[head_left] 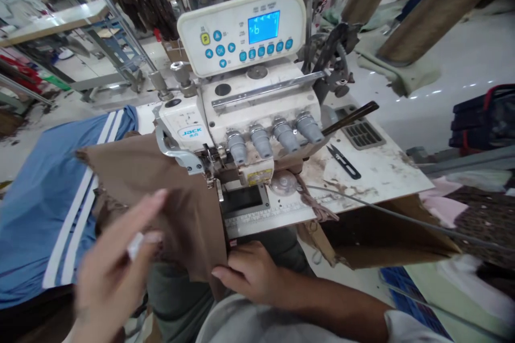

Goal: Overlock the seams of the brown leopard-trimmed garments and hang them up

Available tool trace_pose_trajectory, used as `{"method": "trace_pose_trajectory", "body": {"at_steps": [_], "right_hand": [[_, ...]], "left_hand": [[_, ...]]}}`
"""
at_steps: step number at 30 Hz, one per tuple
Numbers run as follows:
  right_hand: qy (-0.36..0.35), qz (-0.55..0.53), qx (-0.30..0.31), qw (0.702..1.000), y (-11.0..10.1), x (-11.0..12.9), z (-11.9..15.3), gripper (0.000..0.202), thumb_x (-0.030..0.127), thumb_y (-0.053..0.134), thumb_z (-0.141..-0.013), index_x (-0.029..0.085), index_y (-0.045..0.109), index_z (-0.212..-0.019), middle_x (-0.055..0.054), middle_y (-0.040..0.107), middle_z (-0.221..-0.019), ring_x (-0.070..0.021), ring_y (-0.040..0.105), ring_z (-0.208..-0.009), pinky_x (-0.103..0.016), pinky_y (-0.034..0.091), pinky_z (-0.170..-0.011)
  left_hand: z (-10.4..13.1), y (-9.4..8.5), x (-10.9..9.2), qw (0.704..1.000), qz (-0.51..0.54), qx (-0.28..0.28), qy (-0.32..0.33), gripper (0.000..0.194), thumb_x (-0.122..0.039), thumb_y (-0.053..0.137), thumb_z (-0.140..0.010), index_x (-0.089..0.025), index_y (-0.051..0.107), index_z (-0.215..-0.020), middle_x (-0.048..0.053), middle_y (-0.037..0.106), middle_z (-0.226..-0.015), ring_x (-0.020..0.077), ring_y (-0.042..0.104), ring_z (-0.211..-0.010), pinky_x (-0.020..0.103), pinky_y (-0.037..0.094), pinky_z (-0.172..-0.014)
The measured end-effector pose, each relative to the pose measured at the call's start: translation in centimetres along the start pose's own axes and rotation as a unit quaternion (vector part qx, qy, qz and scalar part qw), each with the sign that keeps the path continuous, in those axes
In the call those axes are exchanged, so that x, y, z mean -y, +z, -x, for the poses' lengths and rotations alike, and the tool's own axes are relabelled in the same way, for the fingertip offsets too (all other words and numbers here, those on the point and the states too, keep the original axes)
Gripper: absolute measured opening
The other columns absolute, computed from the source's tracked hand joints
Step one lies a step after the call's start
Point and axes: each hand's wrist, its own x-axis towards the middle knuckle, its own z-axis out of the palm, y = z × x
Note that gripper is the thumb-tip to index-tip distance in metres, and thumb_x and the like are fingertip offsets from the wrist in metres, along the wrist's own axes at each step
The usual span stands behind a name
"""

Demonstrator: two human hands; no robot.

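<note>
My right hand (257, 273) pinches the brown cloth (201, 225) at its near right edge, likely for alignment. My left hand (115, 268) blurs; I cannot tell its grip.

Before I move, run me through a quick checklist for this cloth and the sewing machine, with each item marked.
1. Right hand gripping the near edge of the brown fabric: ok.
2. Left hand steady on the fabric: cannot tell; it is blurred over it.
3. Fingers away from the presser foot: ok, both hands are nearer the body.
4. Fabric seated under the foot: cannot tell; the machine head hides the contact.
5. Black snips away from the fabric: ok, on the white table to the right.
6. Display lit: ok, glowing blue.
</note>
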Motion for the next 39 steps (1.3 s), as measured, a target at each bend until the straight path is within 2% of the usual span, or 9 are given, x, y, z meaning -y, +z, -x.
{"method": "trace_pose_trajectory", "body": {"at_steps": [2, 6, 12, 17, 20, 25, 31, 34, 39], "right_hand": [[0.032, -0.019, -0.004, 0.999, -0.1, 0.1, -0.2, 0.057, 0.049, 0.049, -0.11, 0.021, 0.047, -0.06, 0.004, 0.05, -0.052, -0.0101, 0.044, -0.05, -0.026, 0.032, -0.053], [0.084, -0.063, -0.01, 0.994, -0.6, 0.4, -1.2, 0.056, 0.047, 0.054, -0.107, 0.021, 0.041, -0.059, 0.006, 0.042, -0.053, -0.0088, 0.038, -0.05, -0.025, 0.028, -0.052], [0.086, -0.051, -0.023, 0.995, -1.3, 0.5, -3.3, 0.056, 0.045, 0.055, -0.106, 0.021, 0.036, -0.059, 0.006, 0.036, -0.054, -0.0091, 0.037, -0.051, -0.025, 0.027, -0.052], [0.133, -0.069, -0.055, 0.987, -1.7, 0.6, -5.8, 0.056, 0.049, 0.06, -0.101, 0.023, 0.032, -0.06, 0.007, 0.032, -0.054, -0.0094, 0.039, -0.052, -0.023, 0.03, -0.05], [0.197, -0.183, -0.05, 0.962, -1.8, 0.9, -7.3, 0.056, 0.06, 0.059, -0.099, 0.025, 0.035, -0.064, 0.006, 0.037, -0.055, -0.0121, 0.052, -0.051, -0.022, 0.043, -0.05], [0.251, -0.327, -0.02, 0.911, -1.8, 1.6, -7.5, 0.057, 0.069, 0.068, -0.093, 0.025, 0.041, -0.068, 0.003, 0.058, -0.057, -0.0232, 0.078, -0.064, -0.032, 0.065, -0.062], [0.253, -0.328, -0.021, 0.91, -1.6, 1.3, -6.6, 0.052, 0.067, 0.068, -0.095, 0.022, 0.058, -0.072, -0.004, 0.078, -0.072, -0.0249, 0.082, -0.072, -0.036, 0.07, -0.068], [0.258, -0.336, -0.051, 0.904, -1.5, 1.3, -7.2, 0.051, 0.069, 0.068, -0.094, 0.019, 0.072, -0.085, -0.007, 0.082, -0.084, -0.0242, 0.081, -0.07, -0.037, 0.07, -0.068], [0.257, -0.334, -0.057, 0.905, -1.4, 0.6, -7.3, 0.049, 0.065, 0.066, -0.098, 0.018, 0.078, -0.092, -0.011, 0.084, -0.092, -0.0213, 0.082, -0.071, -0.031, 0.068, -0.065]], "left_hand": [[-1.3, 1.4, -1.1, 0.999, -0.004, 0.028, 0.037, 0.051, -0.035, 0.061, -0.102, -0.042, 0.055, -0.153, -0.004, 0.062, -0.154, 0.0257, 0.055, -0.146, 0.046, 0.047, -0.124], [-4.7, 3.5, -1.3, 0.998, -0.042, 0.051, 0.019, 0.047, -0.044, 0.059, -0.103, -0.029, 0.061, -0.148, 0.004, 0.06, -0.156, 0.0289, 0.044, -0.155, 0.051, 0.039, -0.129], [-9.6, 3.5, -0.3, 0.996, -0.042, 0.072, 0.042, 0.03, -0.041, 0.052, -0.104, -0.022, 0.074, -0.109, 0.008, 0.072, -0.131, 0.0313, 0.06, -0.137, 0.049, 0.046, -0.121], [-13.3, 4.5, 2.0, 0.999, -0.019, 0.039, 0.021, 0.032, -0.04, 0.053, -0.1, -0.025, 0.077, -0.112, 0.005, 0.075, -0.128, 0.0308, 0.064, -0.129, 0.048, 0.046, -0.12], [-14.8, 4.9, 2.9, 1.0, 0.013, -0.019, -0.004, 0.036, -0.038, 0.051, -0.101, -0.023, 0.078, -0.118, 0.006, 0.077, -0.126, 0.0305, 0.067, -0.125, 0.048, 0.046, -0.119], [-10.6, 3.8, 0.5, 0.981, 0.019, -0.192, 0.02, 0.031, -0.033, 0.052, -0.105, -0.023, 0.074, -0.124, 0.007, 0.074, -0.136, 0.0228, 0.065, -0.131, 0.039, 0.046, -0.119], [-2.8, 4.7, -2.6, 0.994, 0.067, -0.077, 0.026, 0.029, -0.031, 0.061, -0.104, -0.027, 0.073, -0.13, 0.004, 0.073, -0.139, 0.0255, 0.058, -0.143, 0.049, 0.041, -0.126], [-3.5, 5.5, -1.7, 0.998, 0.042, -0.036, 0.015, 0.044, -0.039, 0.062, -0.103, -0.025, 0.065, -0.144, 0.005, 0.063, -0.152, 0.0275, 0.046, -0.154, 0.052, 0.038, -0.129], [-7.8, 5.6, 0.3, 0.999, 0.048, 0.007, 0.003, 0.044, -0.043, 0.056, -0.104, -0.023, 0.067, -0.142, 0.008, 0.06, -0.156, 0.0288, 0.04, -0.157, 0.054, 0.036, -0.129]]}}
